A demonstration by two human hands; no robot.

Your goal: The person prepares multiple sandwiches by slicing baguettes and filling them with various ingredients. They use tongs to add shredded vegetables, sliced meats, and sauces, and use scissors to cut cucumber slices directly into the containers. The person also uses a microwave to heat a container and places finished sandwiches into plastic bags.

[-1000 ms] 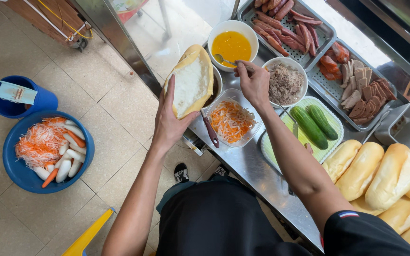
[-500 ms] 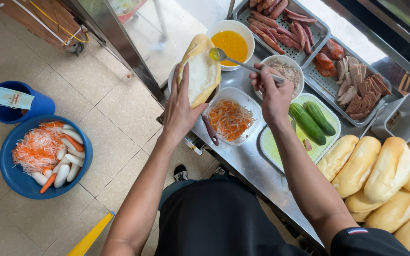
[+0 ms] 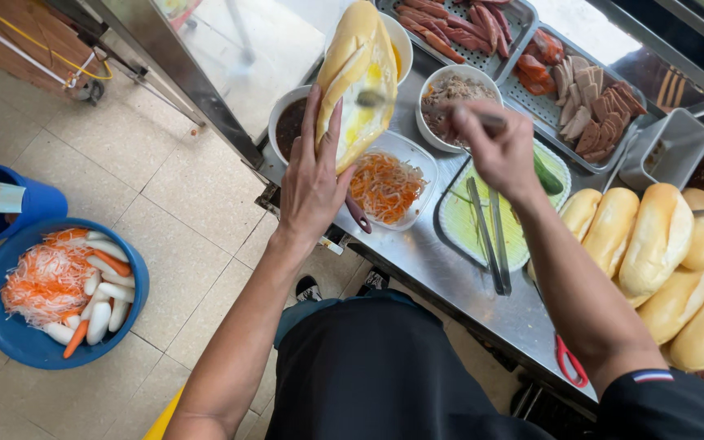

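Note:
My left hand (image 3: 313, 183) holds a split baguette (image 3: 355, 77) open above the steel counter (image 3: 417, 253). My right hand (image 3: 499, 151) grips a metal spoon (image 3: 417, 104) whose bowl lies inside the bread, where yellow sauce is smeared on the crumb. Under the bread sit a dark sauce bowl (image 3: 287, 122) and a clear tub of shredded pickled carrot (image 3: 386, 187). The yellow sauce bowl (image 3: 401, 45) is mostly hidden behind the baguette.
A bowl of minced filling (image 3: 450, 90), trays of sausages (image 3: 458, 33) and sliced meats (image 3: 588, 102), a green tray with tongs (image 3: 486, 236), several bread rolls (image 3: 662, 244), red-handled scissors (image 3: 568, 367). On the floor stands a blue basin of carrot and radish (image 3: 55, 289).
My right hand carried the spoon from the yellow sauce bowl into the baguette. My left hand raised the bread higher, and yellow sauce now shows on it.

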